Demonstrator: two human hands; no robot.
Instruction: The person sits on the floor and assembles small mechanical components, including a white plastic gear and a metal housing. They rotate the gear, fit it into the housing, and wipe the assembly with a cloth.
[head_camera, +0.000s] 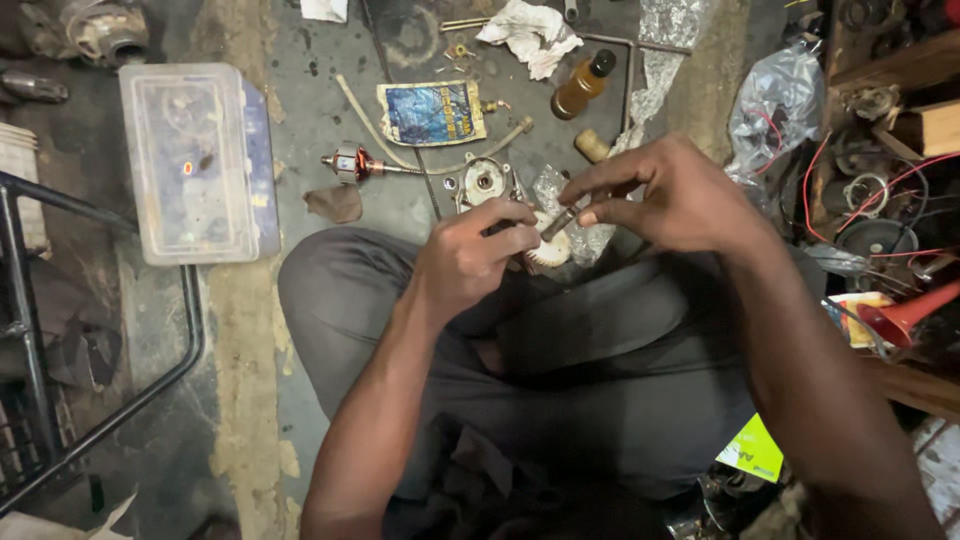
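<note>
My left hand (470, 262) is closed around a dark tool or part, held over my lap. My right hand (665, 195) pinches the end of a short metal shaft (558, 224) between thumb and fingers. A pale toothed gear (549, 248) sits on that shaft just below my fingers. Both hands meet above my crossed legs in grey trousers (600, 350). What my left palm covers is hidden.
On the concrete floor lie a round metal housing (484, 183), a motor armature (352, 162), a clear plastic box (195, 160), a blue packet (432, 112), a brown bottle (584, 84) and a white rag (530, 35). A black metal frame (60, 330) stands left; wires and parts crowd the right.
</note>
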